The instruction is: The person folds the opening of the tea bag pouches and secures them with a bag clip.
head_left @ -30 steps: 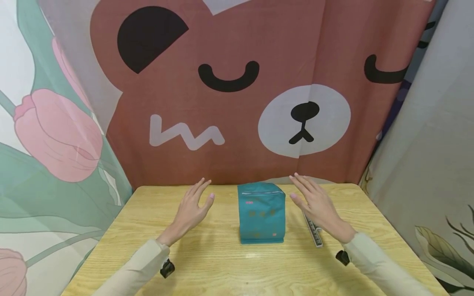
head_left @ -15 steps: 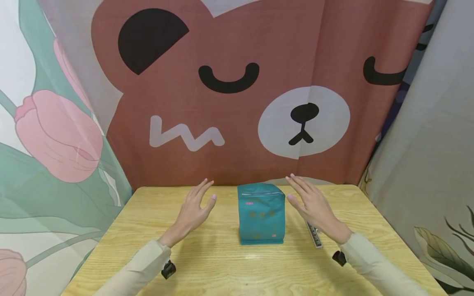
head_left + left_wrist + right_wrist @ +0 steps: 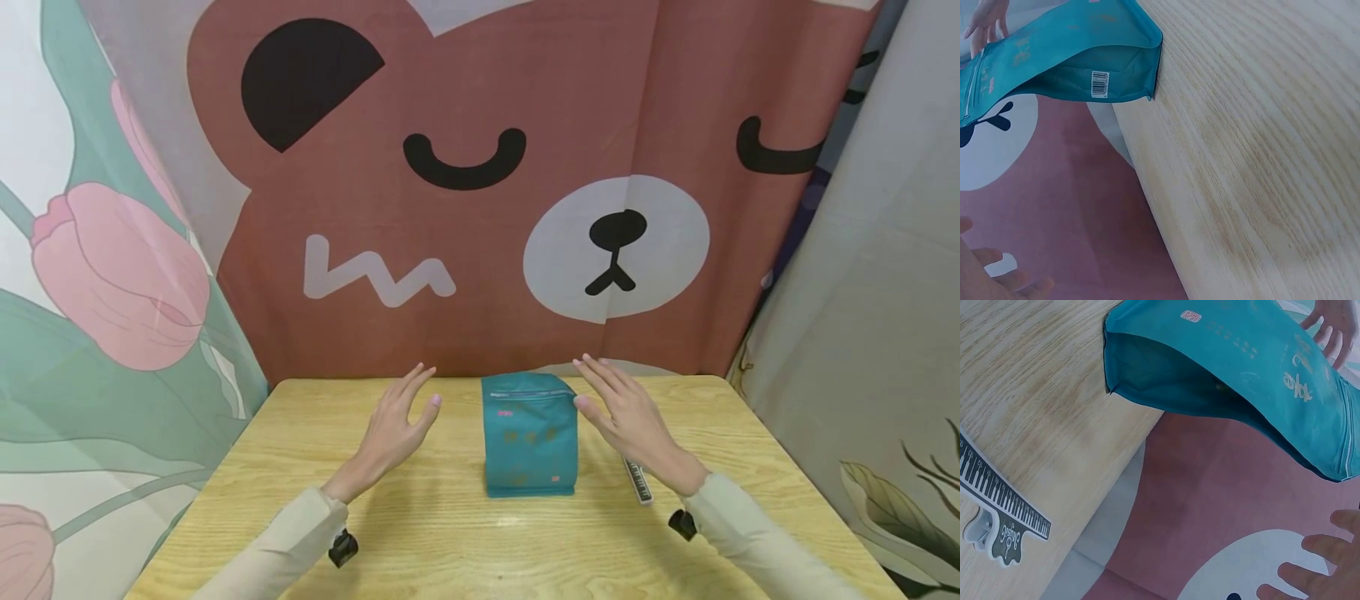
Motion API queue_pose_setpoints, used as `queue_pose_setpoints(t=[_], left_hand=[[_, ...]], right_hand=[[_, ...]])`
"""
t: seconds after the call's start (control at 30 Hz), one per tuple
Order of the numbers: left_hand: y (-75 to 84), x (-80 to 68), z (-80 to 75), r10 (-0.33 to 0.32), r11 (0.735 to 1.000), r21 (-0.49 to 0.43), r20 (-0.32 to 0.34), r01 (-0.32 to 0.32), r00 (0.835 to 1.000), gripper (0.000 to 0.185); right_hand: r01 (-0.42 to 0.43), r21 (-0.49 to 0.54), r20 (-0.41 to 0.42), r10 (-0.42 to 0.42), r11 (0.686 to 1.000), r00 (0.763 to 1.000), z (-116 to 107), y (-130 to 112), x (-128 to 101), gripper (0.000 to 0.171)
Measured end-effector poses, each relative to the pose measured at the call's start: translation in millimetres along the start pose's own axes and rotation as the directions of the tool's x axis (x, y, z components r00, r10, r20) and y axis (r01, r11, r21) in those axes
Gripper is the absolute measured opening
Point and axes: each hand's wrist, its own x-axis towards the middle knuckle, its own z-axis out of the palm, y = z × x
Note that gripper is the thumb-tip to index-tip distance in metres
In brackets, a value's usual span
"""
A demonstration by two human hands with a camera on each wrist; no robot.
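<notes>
A teal stand-up pouch (image 3: 530, 433) stands upright in the middle of the wooden table (image 3: 450, 533); its side with a barcode shows in the left wrist view (image 3: 1072, 62) and its gusseted side in the right wrist view (image 3: 1229, 369). My left hand (image 3: 393, 429) hovers open to the pouch's left, fingers straight, a gap between them and the bag. My right hand (image 3: 626, 421) is open at the pouch's right side, its thumb close to or touching the upper edge. Neither hand holds anything.
A black clip with a piano-key print (image 3: 637, 481) lies on the table under my right forearm, seen too in the right wrist view (image 3: 997, 506). A bear-print cloth (image 3: 480, 183) hangs behind the table, with curtains on both sides.
Both hands have drifted inward toward the pouch, the right one more, and now reaches its upper right edge. The pouch has not moved.
</notes>
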Motion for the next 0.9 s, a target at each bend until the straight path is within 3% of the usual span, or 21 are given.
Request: queue_pose_setpoints(t=[0.9], left_hand=[[8.6, 2.2, 2.2, -0.004, 0.999, -0.049, 0.01, 0.004, 1.0, 0.049]], right_hand=[[0.031, 0.02, -0.05, -0.03, 0.999, 0.998, 4.3, -7.1, 2.4, 0.058]])
